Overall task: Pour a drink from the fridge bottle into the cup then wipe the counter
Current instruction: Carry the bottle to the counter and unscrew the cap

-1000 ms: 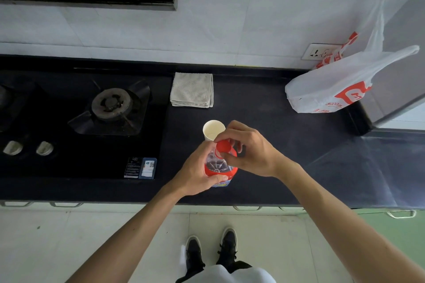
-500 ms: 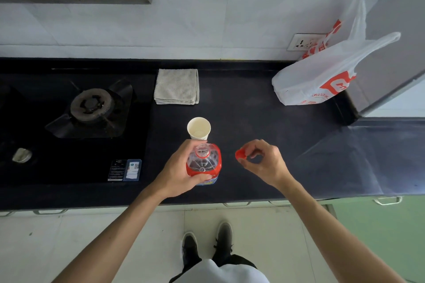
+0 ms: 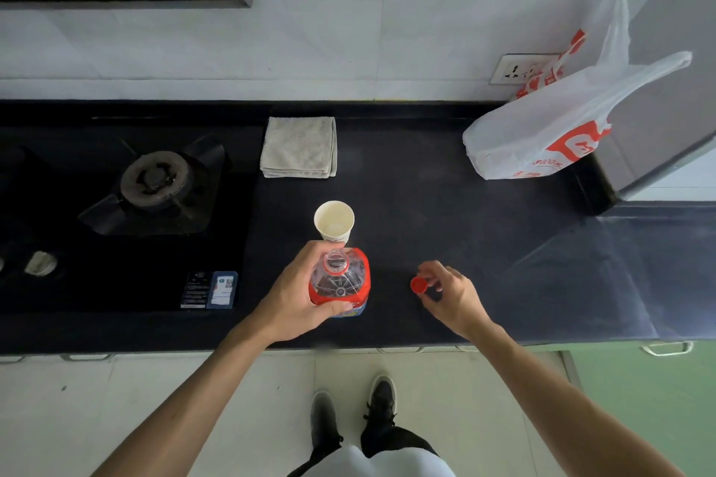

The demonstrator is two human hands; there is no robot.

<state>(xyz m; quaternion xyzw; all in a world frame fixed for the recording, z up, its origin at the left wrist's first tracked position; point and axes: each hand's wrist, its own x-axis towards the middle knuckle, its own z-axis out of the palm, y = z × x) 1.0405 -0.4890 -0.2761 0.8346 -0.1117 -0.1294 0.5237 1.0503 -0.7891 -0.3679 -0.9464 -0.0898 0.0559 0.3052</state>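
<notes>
Left grip (image 3: 298, 294) wraps upright bottle (image 3: 341, 283), neck open. Right grip (image 3: 449, 294) pinches cap (image 3: 419, 286), just right of left grip. Cup (image 3: 334, 221) just beyond left grip, looks empty. Park cap flat on table (image 3: 407, 205), clear of pour path, then tilt slowly over rim.

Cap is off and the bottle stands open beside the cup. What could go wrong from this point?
1. The paper cup stands unheld just behind the open bottle; a one-handed pour by the left hand could miss it or knock it over.
2. The cap, pinched by the right hand, could roll along the counter if dropped.
</notes>
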